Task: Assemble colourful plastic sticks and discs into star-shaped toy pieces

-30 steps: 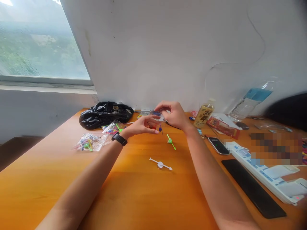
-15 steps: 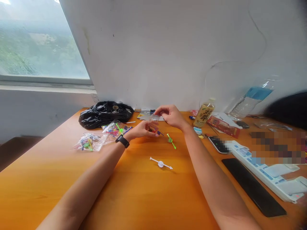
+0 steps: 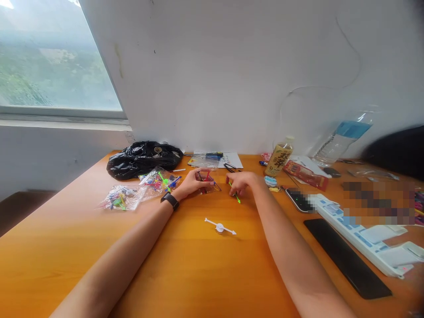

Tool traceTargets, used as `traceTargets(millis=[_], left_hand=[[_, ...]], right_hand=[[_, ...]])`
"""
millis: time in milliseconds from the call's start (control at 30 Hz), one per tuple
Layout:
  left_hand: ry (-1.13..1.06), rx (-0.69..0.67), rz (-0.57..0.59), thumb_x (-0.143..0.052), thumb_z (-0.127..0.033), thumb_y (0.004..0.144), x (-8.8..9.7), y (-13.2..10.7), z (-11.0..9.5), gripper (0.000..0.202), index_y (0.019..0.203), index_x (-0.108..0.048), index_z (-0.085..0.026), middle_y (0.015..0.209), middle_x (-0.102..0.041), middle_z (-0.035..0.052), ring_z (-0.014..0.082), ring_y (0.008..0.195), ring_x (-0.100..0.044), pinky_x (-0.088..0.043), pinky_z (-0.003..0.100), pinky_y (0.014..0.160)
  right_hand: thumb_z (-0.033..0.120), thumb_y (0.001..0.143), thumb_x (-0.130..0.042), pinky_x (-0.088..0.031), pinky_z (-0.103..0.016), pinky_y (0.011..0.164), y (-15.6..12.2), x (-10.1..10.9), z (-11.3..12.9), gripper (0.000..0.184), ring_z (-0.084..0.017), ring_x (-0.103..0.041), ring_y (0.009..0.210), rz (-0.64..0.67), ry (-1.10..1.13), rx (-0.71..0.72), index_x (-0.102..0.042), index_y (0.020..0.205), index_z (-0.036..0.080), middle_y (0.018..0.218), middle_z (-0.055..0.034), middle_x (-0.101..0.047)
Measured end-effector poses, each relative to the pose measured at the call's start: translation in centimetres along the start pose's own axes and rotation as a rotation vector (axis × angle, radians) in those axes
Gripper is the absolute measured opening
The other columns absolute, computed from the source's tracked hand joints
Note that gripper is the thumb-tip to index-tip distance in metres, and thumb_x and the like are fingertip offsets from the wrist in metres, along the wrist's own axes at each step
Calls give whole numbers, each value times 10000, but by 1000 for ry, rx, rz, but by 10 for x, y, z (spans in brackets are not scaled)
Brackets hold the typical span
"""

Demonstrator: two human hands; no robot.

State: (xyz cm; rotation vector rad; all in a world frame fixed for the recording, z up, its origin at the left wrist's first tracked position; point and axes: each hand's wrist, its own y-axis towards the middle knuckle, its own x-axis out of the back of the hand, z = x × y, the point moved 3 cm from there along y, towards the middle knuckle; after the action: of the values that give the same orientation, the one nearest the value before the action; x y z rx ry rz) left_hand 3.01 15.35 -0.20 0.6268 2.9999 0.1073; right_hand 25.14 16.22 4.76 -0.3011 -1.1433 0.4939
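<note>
My left hand (image 3: 194,183), with a black watch on its wrist, is closed around a clear plastic bag. Red, blue and dark arrow spinners (image 3: 208,179) show in the bag. To its right, my right hand (image 3: 245,181) has its fingers bent down around the middle of a green arrow spinner (image 3: 238,199), whose pointed end sticks out towards me. The fingers cover the spinner's centre. Nearer to me, a white arrow spinner (image 3: 220,228) lies untouched on the wooden table (image 3: 185,274).
Left of my hands lie two clear bags of coloured spinners (image 3: 121,198) and a black plastic bag (image 3: 142,160). Along the right are a yellow-labelled bottle (image 3: 280,158), a phone (image 3: 296,198), a white power strip (image 3: 357,234) and a flat black pad (image 3: 347,258). Papers (image 3: 232,159) lie by the wall.
My right hand has left the top of the bag and come down to the right, onto the green arrow spinner. My left hand still has the bag, with more spinners now visible in it.
</note>
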Motion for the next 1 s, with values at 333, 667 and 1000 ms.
traceTargets(millis=[333, 667, 1000], left_hand=[[43, -128, 2, -956, -358, 693, -5, 4, 7, 760, 1340, -614, -151, 1086, -776, 166, 247, 824, -785, -611, 286, 620], [247, -286, -69, -924, -333, 735, -12, 0, 3, 724, 1368, -611, -171, 1055, -767, 109, 166, 816, -734, -580, 252, 710], [263, -290, -10, -906, -360, 746, -17, -4, 2, 806, 1442, -538, -185, 1119, -770, 114, 166, 833, -746, -579, 256, 748]], right_hand=[[369, 877, -710, -516, -311, 730, -42, 70, 35, 299, -180, -645, 778, -880, 438, 614, -565, 1101, 233, 912, -26, -665], [356, 889, -668, -417, -259, 590, -64, 47, 81, 225, -114, -512, 586, -706, 297, 720, -621, 1073, 236, 948, -21, -711], [279, 888, -625, -388, -265, 616, -66, 47, 79, 260, -129, -531, 614, -672, 65, 610, -714, 1124, 218, 963, -31, -763]])
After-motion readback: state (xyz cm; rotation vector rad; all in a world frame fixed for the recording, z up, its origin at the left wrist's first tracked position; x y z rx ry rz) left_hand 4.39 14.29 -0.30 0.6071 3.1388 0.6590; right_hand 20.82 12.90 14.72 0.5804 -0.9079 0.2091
